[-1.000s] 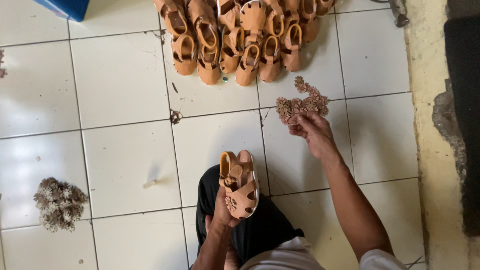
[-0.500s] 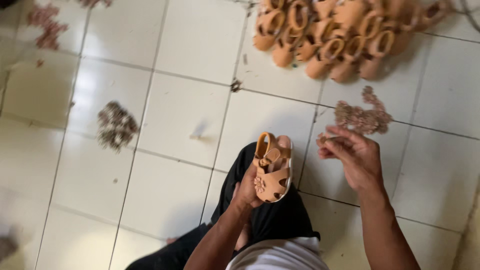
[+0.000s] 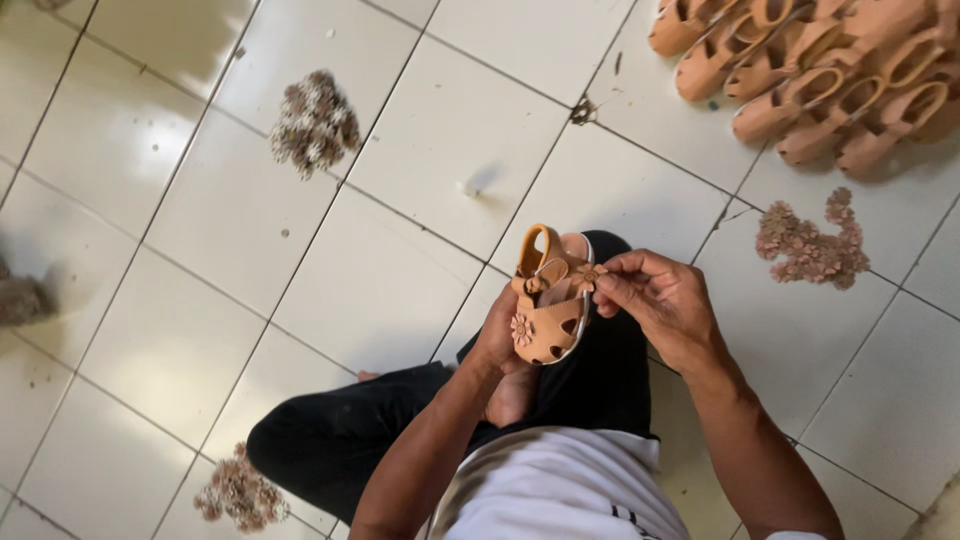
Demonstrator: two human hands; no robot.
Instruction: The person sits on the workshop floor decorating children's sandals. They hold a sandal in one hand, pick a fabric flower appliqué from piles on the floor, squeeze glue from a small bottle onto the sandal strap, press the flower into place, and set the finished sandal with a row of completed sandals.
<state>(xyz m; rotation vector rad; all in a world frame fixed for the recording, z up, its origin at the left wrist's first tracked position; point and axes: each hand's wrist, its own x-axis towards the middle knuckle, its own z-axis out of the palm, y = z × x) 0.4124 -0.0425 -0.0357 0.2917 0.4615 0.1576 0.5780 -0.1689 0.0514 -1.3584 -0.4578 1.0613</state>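
Above our lap, our left hand grips a small tan sandal from its left side, fingers wrapped around the sole. Right of the sandal, our right hand pinches a small flower trim against its upper. Further right of the sandal lies a heap of pink flower trims, with a pile of tan sandals beyond.

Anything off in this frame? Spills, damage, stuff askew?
Nothing stands out. The left hand holds a tan child's sandal while the right hand pinches a small flower trim at its strap. More flower trims lie in heaps on the tiled floor, and the sandals are bunched together at the top right.
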